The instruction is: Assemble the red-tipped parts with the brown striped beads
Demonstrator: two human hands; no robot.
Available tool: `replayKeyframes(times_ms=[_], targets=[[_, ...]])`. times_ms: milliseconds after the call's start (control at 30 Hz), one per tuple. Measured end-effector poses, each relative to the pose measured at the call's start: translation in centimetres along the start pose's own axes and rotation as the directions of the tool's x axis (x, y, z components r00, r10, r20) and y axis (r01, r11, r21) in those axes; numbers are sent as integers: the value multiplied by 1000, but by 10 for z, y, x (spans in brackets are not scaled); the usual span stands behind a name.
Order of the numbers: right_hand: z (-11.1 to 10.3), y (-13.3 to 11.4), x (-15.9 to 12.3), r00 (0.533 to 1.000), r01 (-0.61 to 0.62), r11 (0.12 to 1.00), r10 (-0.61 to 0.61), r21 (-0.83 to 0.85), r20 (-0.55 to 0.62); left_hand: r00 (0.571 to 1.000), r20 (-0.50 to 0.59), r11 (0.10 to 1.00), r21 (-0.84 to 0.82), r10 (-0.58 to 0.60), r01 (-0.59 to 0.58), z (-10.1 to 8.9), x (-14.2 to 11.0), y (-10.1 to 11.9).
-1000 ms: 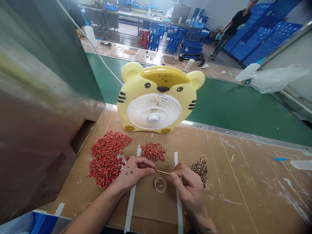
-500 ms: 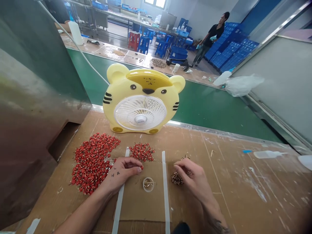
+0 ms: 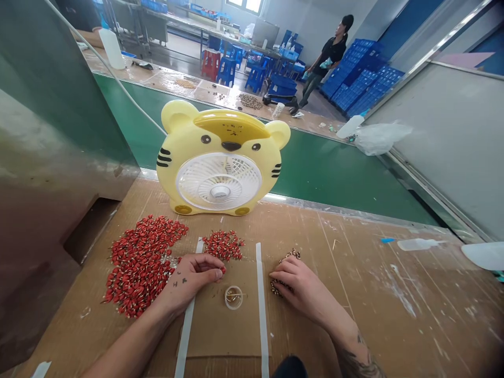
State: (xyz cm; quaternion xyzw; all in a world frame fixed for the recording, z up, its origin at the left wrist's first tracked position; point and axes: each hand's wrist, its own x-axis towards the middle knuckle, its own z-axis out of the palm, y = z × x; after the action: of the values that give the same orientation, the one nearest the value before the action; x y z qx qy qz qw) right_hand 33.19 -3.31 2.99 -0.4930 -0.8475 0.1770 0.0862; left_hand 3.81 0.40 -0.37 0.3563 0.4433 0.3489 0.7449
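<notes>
While the person's left hand stayed low over the cardboard-covered bench, its fingers were curled into a narrow pinch, with a tiny red piece showing at the fingertips, too small to make out exactly. The right hand lay palm down at the near edge of a heap of small brown speckled pieces, its fingers loosely together and touching the heap; whether they held any, I could not tell.

Between the hands sat a small round clear plastic cup, touching neither. Two strips of white tape ran from near to far on either side of it. A small cluster of red seed-like pieces lay at the far end, just beyond the left hand, and a much larger red heap spread out to the left.

Farther along the bench stood a yellow plastic tiger-shaped fan with a white grille. To the right lay a clear plastic squeeze bottle. Beyond the bench ran a green conveyor belt, and a white plastic bag sat at its far right. Across the room, a person in a black T-shirt stood beside stacked blue plastic crates, and a red stool stood near blue stools.
</notes>
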Motion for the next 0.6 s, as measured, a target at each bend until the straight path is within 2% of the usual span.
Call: replayKeyframes(times_ms=[200, 367, 600], targets=[[2, -1, 3, 999, -31, 999, 30, -27, -22, 1000, 14, 1000, 17, 16, -16, -2, 2, -3], [-3, -8, 1, 999, -7, 1000, 7, -2, -31, 1000, 6, 998, 51, 28, -28, -1, 2, -3], [9, -2, 3, 995, -84, 995, 81, -55, -51, 1000, 10, 999, 45, 18, -18, 0, 2, -1]])
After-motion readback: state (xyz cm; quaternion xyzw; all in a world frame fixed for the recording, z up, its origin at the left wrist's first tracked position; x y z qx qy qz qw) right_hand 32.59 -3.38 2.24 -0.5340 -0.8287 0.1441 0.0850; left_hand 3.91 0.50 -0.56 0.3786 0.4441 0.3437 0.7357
